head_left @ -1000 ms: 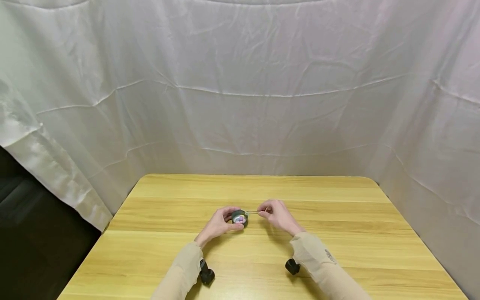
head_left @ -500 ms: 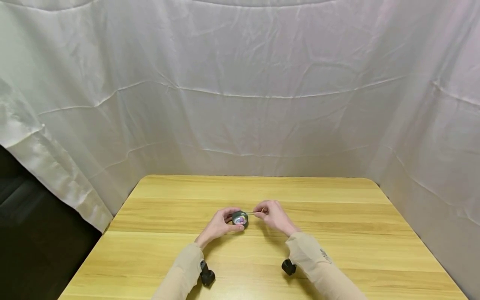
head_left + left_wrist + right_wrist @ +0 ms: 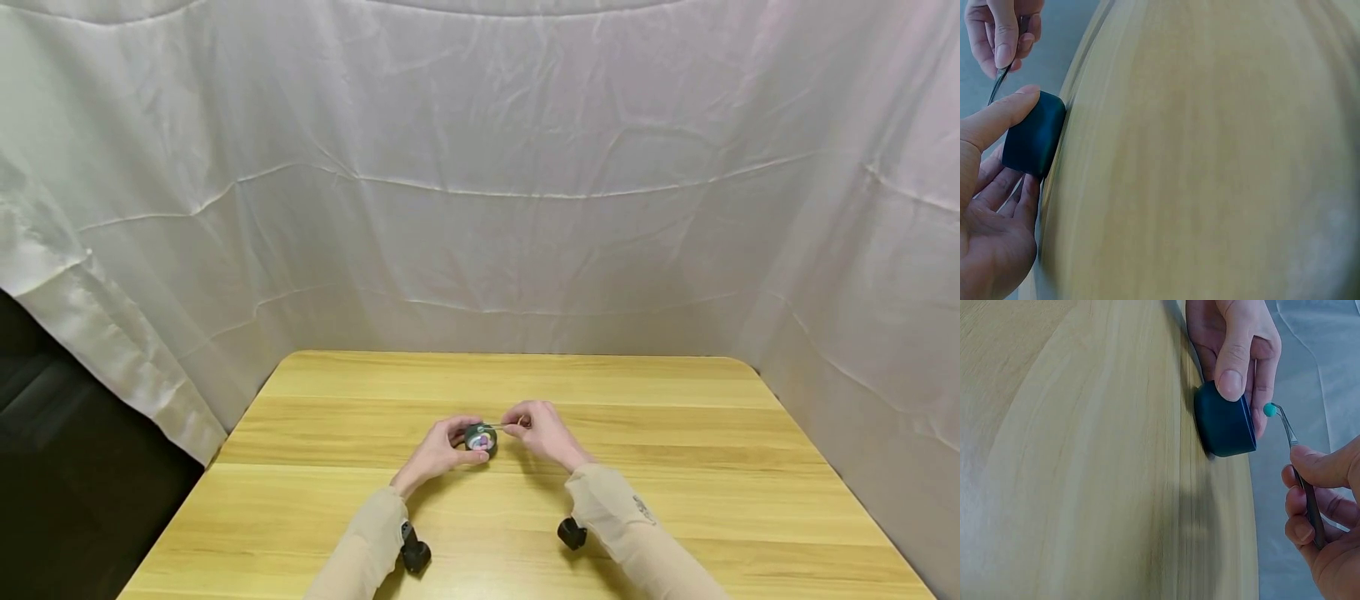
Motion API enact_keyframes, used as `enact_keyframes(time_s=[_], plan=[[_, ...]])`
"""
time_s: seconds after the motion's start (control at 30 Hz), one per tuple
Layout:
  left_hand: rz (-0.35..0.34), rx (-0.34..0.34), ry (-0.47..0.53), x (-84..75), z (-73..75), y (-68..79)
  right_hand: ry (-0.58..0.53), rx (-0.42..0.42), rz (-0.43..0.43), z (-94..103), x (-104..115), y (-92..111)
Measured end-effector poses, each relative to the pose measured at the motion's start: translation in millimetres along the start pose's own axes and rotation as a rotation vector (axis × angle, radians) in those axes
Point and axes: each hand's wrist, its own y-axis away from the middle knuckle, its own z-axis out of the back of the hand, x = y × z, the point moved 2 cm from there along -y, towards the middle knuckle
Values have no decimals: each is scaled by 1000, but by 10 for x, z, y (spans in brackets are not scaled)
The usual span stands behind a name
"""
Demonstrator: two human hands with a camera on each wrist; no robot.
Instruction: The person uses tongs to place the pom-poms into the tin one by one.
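Observation:
A small dark teal bowl (image 3: 1222, 425) stands on the wooden table, its mouth facing up in the head view. My left hand (image 3: 435, 452) grips its wall, thumb on the near side and fingers behind. Inside show purple, white and yellowish bits (image 3: 482, 442), too small to make out singly. My right hand (image 3: 545, 431) holds bent-tip metal tweezers (image 3: 1312, 506) between thumb and fingers. Their tips pinch a tiny green ball (image 3: 1269, 410), which appears just above the bowl's mouth in the right wrist view. From the left wrist, the tweezer tips are hidden behind the left thumb.
The wood-grain table (image 3: 637, 417) reaches well beyond both hands. White cloth (image 3: 480, 233) hangs along its back and sides. A black camera is strapped at each wrist, and a dark area (image 3: 75, 467) lies off the left edge.
My right hand has moved slightly left, bringing the tweezers from beside the bowl's rim to over its mouth. The left hand and bowl have stayed almost still.

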Motion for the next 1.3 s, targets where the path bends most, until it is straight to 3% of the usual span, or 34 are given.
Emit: enact_keyframes(time_s=[0.7,1.03,1.3], plan=[[4,6,14,14,-22,-16,-35,-26,-1,19,-63,50],[-16,12,5,-11,2,-5,-72,-85,-96,318,-375,230],[-44,18,-60,13,16,22,-10,-76,-201,565,-700,418]])
